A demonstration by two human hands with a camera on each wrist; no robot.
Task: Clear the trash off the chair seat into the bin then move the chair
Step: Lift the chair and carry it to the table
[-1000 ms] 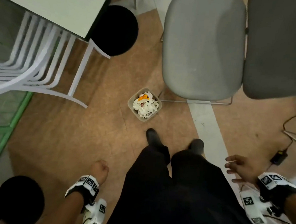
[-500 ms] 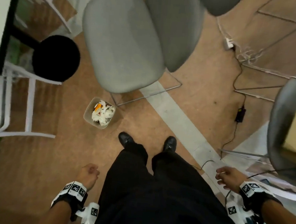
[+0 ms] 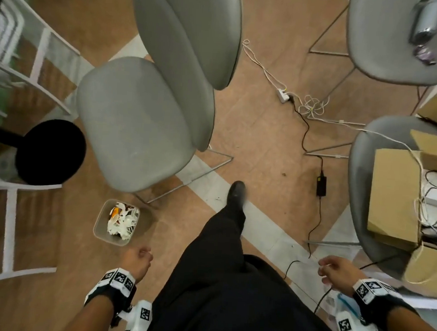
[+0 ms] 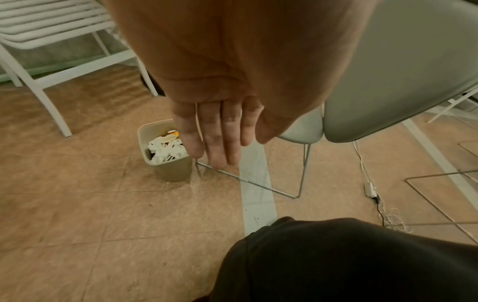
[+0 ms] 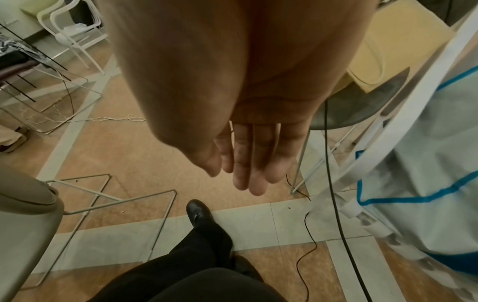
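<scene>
Both grips, left hand [image 3: 137, 260] and right hand [image 3: 336, 272], hang relaxed, empty; bin [image 3: 100, 232] near left; chair [image 3: 135, 124] beyond.

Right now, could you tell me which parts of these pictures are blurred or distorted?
Head view: white chair frame at left smeared, shoe soft. Left wrist view: palm of left hand looms huge, bin fairly sharp. Right wrist view: right hand likewise stretched, dim warm light.

Tan tiled floor [image 3: 265, 142] with pale strips, tangled cables [image 3: 310, 107] everywhere, white slatted chairs [image 3: 22, 58] and cardboard boxes [image 3: 394, 194] stacked around.
</scene>
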